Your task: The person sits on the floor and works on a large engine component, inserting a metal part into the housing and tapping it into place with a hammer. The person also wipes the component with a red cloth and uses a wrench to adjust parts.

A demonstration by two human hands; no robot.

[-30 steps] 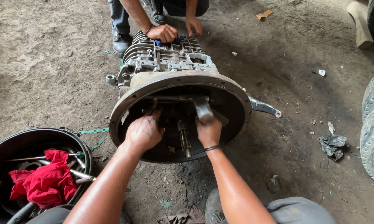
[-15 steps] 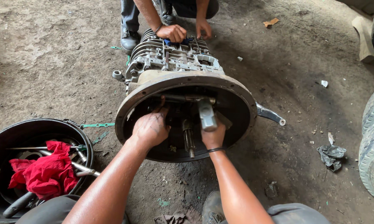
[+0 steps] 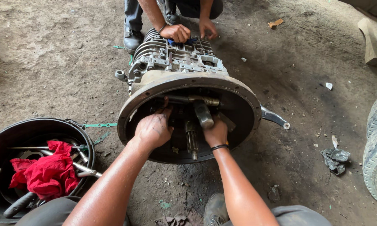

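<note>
A grey metal gearbox [image 3: 176,62] lies on the dirt floor, its round bell housing [image 3: 247,98] facing me. My left hand [image 3: 153,130] reaches inside the housing at its left side, fingers pressed against parts there; what it grips is hidden. My right hand [image 3: 215,133] is closed around the handle of a hammer [image 3: 203,113], whose metal head stands just above the splined input shaft [image 3: 191,142]. At the gearbox's far end another person's two hands [image 3: 178,32] rest on the casing over a blue cloth [image 3: 181,42].
A black tub [image 3: 38,125] at the lower left holds a red rag [image 3: 46,173] and several metal tools. A tyre [image 3: 376,155] stands at the right edge, with a crumpled dark rag [image 3: 334,159] beside it. My shoe [image 3: 215,209] is below the housing.
The view has shifted slightly, so the gearbox sits a little lower and right in frame. My right hand and the hammer have dropped a bit toward the shaft. My left hand stays inside the housing.
</note>
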